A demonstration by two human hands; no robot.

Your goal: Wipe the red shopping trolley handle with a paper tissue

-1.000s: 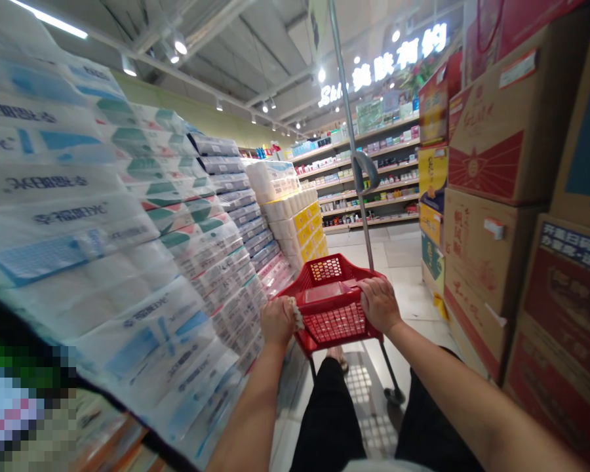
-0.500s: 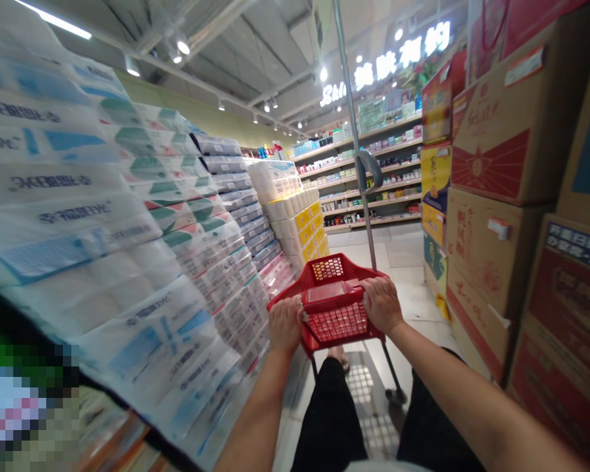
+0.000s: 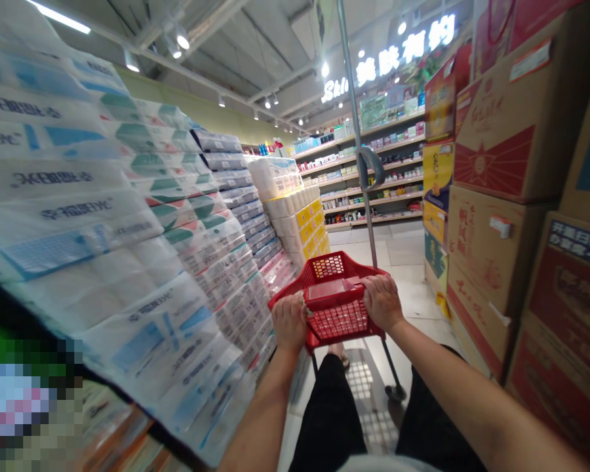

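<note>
A red plastic shopping cart (image 3: 338, 322) with mesh sides stands right in front of my legs. My left hand (image 3: 289, 321) is closed around the left end of its handle, and a small pale strip shows beside the fingers. Around the right end of the handle my right hand (image 3: 382, 301) is wrapped, knuckles up. Between the two hands runs the red handle cover (image 3: 327, 288). A tall metal pole (image 3: 356, 118) with a grey hook-shaped piece (image 3: 371, 169) rises from the cart's right side. What the basket holds, if anything, I cannot make out.
Tall stacks of wrapped paper rolls (image 3: 142, 262) line the left side. Cardboard cartons (image 3: 491, 249) are piled close on the right. Pale floor tiles (image 3: 403, 252) lead ahead to shelves of small goods (image 3: 388, 164) under a lit sign (image 3: 403, 49).
Almost nothing differs. The view has shifted very slightly, and both hands keep their hold on the cart handle.
</note>
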